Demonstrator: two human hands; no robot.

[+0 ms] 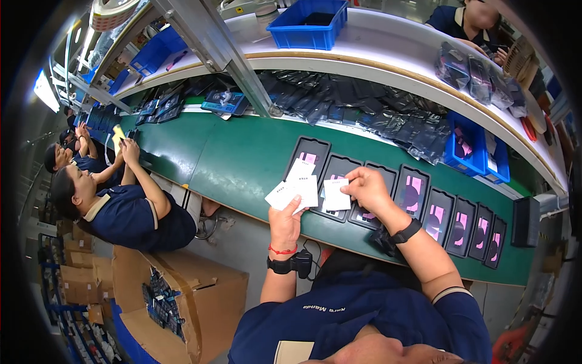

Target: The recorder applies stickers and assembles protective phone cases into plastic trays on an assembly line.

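My left hand (pixel 284 224) grips a fanned bunch of white printed cards (pixel 306 189), thumb on top. My right hand (pixel 370 191) pinches a single white card (pixel 335 198) by its edge, above a shallow black tray (pixel 339 162). Whether that card touches the tray I cannot tell. The leftmost black tray (pixel 311 145), with a pink piece showing in it, is partly hidden behind the fanned cards. To the right, several like trays stand in a row; one black tray (pixel 428 176) holds pink and dark pieces.
A green worktable (pixel 242 165) runs under the trays. Dark plastic-wrapped packets (pixel 364 103) are heaped along its back, with a blue bin (pixel 464 142) at right. Overhead, a shelf carries another blue bin (pixel 309 24). Co-workers sit at left, near a cardboard box (pixel 218 297).
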